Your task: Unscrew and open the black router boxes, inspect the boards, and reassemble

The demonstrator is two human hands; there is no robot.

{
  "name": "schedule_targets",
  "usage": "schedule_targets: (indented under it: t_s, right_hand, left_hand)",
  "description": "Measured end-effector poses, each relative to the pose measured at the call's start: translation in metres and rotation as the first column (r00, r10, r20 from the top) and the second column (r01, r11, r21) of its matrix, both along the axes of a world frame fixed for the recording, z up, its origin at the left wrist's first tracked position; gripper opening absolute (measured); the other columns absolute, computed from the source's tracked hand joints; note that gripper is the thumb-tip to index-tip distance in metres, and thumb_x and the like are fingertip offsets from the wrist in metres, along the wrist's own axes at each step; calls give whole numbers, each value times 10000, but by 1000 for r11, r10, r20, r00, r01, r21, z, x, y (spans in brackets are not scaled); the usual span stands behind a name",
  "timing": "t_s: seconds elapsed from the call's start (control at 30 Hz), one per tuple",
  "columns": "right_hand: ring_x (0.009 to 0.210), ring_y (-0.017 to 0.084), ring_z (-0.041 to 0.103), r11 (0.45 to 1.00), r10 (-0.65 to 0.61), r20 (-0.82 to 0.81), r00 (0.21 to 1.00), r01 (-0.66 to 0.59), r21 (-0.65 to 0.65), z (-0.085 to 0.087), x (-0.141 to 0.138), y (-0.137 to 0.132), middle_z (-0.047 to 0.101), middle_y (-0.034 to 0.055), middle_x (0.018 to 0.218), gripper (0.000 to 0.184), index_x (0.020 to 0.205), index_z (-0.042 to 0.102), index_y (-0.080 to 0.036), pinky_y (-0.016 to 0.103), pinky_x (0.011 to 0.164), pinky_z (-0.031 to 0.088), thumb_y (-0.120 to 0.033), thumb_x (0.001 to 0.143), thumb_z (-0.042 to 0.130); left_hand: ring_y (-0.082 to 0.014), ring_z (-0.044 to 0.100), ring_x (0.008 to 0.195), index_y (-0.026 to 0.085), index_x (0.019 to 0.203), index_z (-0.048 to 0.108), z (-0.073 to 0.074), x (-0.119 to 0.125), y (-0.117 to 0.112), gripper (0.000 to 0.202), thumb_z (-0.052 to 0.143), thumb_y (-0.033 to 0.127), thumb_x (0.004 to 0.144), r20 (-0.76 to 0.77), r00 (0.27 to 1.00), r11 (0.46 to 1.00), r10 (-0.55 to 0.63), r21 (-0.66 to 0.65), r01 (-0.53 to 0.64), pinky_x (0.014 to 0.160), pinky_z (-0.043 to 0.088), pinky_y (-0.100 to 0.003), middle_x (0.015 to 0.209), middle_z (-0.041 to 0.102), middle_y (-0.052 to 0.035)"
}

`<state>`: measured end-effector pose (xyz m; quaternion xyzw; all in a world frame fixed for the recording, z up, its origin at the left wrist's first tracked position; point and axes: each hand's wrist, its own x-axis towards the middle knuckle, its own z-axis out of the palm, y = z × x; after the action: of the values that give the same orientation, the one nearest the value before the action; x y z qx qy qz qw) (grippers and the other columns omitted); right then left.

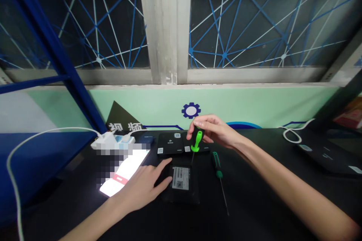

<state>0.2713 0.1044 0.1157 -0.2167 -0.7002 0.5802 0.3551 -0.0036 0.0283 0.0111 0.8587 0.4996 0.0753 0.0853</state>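
Observation:
My right hand (214, 129) is closed round the top of a green-handled screwdriver (196, 142) that stands upright with its tip down on a small black device (181, 184) bearing a white label. My left hand (144, 187) lies flat with spread fingers on the table, touching the left edge of that device. A second, darker green screwdriver (218, 169) lies on the black table (254, 203) just right of the device.
Behind the device sit another flat black box (171, 144) with small stickers, a lit phone screen (127, 171) and a white power strip (113, 141) with a white cable. A black device (328, 152) and cable lie at far right. A wall and window stand behind.

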Motion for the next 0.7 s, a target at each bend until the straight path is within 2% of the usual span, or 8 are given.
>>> schedule_targets:
  t_s: [0.23,0.4,0.53,0.7]
  right_hand:
    - [357,43,506,995,-12,-35,999,8,-97,-3,0,3,749,74,831,365,859,683,-143,176,351,430,-492,928,603]
    - [374,70,565,989,22,-52,998,-29,-143,-1,1,3,752,86,886,307,879,675,-138,200,358,498,-444,886,661]
    - [419,74,606,992,43,-21,999,-45,-116,1,4,1,742,80,915,286,885,658,-150,171,344,437,-436,894,666]
    - [456,49,527,997,9,-26,1000,-11,-72,0,5,1,751,70,880,279,772,577,-168,159,367,374,-395,876,700]
  left_hand:
    - [-207,581,610,234,1520,364,1,0,0,572,309,558,1052,12,1000,1000,-2,9,2,546,345,-270,651,543,19]
    - [-208,583,608,230,1522,367,1,0,0,584,300,568,1049,21,1000,1000,-4,-4,5,545,351,-272,641,538,23]
    - [-209,582,609,236,1525,360,0,0,0,584,299,568,1049,10,1000,1000,-3,5,3,544,352,-272,644,542,21]
    - [-201,574,585,231,1515,381,0,0,-1,578,303,562,1048,28,1000,1000,-6,11,6,535,351,-266,628,537,25]
